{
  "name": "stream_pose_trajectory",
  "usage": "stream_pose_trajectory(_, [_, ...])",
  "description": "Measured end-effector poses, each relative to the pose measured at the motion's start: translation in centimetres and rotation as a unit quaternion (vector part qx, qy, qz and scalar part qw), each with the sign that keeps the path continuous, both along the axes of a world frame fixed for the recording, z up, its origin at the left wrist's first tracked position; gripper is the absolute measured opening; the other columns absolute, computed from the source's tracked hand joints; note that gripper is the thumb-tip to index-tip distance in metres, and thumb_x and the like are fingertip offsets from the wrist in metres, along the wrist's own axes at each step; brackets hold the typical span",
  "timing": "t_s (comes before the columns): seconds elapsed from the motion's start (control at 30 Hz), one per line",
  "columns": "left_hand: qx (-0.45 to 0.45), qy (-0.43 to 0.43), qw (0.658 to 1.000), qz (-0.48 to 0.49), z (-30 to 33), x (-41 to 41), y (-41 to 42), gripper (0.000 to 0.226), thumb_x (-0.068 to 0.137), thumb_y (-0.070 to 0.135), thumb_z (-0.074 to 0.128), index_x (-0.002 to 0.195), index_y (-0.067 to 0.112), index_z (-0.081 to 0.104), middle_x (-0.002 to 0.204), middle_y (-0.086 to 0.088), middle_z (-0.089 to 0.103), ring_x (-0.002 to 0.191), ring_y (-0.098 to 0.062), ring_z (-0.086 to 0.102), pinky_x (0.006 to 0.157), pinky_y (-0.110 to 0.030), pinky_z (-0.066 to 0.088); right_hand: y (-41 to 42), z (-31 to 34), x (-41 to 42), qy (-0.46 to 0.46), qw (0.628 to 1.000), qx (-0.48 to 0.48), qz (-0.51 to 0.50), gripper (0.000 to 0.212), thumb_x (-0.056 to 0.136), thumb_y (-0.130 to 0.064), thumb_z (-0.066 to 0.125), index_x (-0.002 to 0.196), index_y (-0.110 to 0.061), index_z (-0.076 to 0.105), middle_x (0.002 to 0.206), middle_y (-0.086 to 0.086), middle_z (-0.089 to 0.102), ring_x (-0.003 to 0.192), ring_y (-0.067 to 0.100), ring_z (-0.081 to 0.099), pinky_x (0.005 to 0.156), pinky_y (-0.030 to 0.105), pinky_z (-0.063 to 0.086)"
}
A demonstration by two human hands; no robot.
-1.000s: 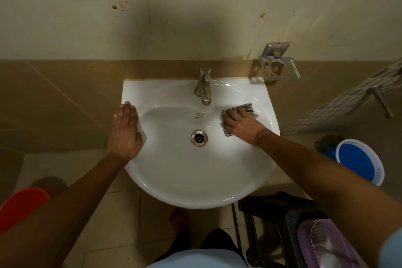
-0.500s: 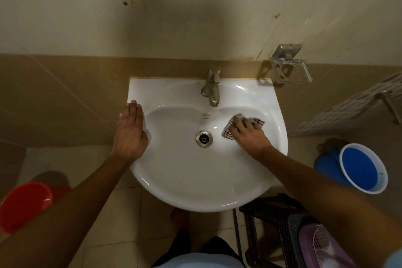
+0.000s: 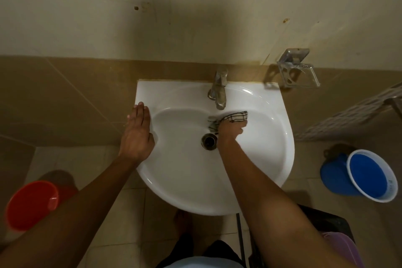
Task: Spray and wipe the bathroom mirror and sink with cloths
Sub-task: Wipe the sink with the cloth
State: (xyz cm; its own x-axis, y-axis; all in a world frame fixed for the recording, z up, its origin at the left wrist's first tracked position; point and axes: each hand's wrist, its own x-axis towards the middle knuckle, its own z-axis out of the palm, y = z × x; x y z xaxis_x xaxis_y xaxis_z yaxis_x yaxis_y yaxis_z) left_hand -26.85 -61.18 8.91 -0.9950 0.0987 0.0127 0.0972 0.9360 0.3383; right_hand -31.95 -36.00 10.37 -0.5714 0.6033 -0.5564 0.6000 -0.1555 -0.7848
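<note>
A tiled bathroom wall backs the white sink (image 3: 250, 180). The left hand (image 3: 137, 135) lies flat, fingers released, likely bracing; the right hand (image 3: 230, 129) presses the checked cloth (image 3: 236, 116) under clenched fingers, just beyond the drain (image 3: 209, 141).

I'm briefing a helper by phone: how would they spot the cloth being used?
Find the white sink on the tan-tiled wall. Inside its bowl, just below the faucet and above the drain, the right hand presses a cloth. It is the only checked fabric there.
</note>
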Motion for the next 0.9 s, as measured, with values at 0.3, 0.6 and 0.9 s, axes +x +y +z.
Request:
stream_pose_trajectory(0.3, [0.038, 0.010, 0.999, -0.002, 0.1, 0.2, -0.2, 0.076, 0.080, 0.011, 0.034, 0.152, -0.003, 0.015, 0.161, -0.022, 0.010, 0.150, -0.033, 0.003, 0.121, -0.048, 0.010, -9.3, -0.6, 0.8, -0.025, 0.987, -0.103, 0.122, 0.045, 0.102, -0.012, 0.041, 0.145, 0.001, 0.033, 0.141, 0.022, 0.048, 0.123, 0.036, 0.054, 0.101, 0.043, 0.048])
stream_pose_trajectory(0.6, [0.108, 0.022, 0.994, 0.023, 0.0, 0.3, -0.2, 0.063, 0.093, 0.018, 0.030, 0.152, -0.001, 0.019, 0.161, -0.017, 0.013, 0.148, -0.020, 0.001, 0.123, -0.043, 0.008, -14.5, -2.4, 7.3, 0.134, 0.846, 0.217, 0.468, 0.053, 0.100, -0.028, 0.046, 0.149, -0.013, 0.033, 0.151, 0.013, 0.038, 0.136, 0.030, 0.041, 0.113, 0.044, 0.035])
stream_pose_trajectory(0.9, [0.133, 0.021, 0.991, 0.028, 0.4, 0.4, 0.1, 0.066, 0.091, 0.022, 0.030, 0.152, -0.001, 0.018, 0.162, -0.016, 0.011, 0.146, -0.013, -0.004, 0.122, -0.036, 0.001, 0.5, -6.9, 8.2, 0.192, 0.596, 0.381, 0.681, 0.055, 0.084, -0.010, 0.058, 0.138, -0.019, 0.054, 0.144, 0.014, 0.050, 0.130, 0.039, 0.047, 0.111, 0.047, 0.037])
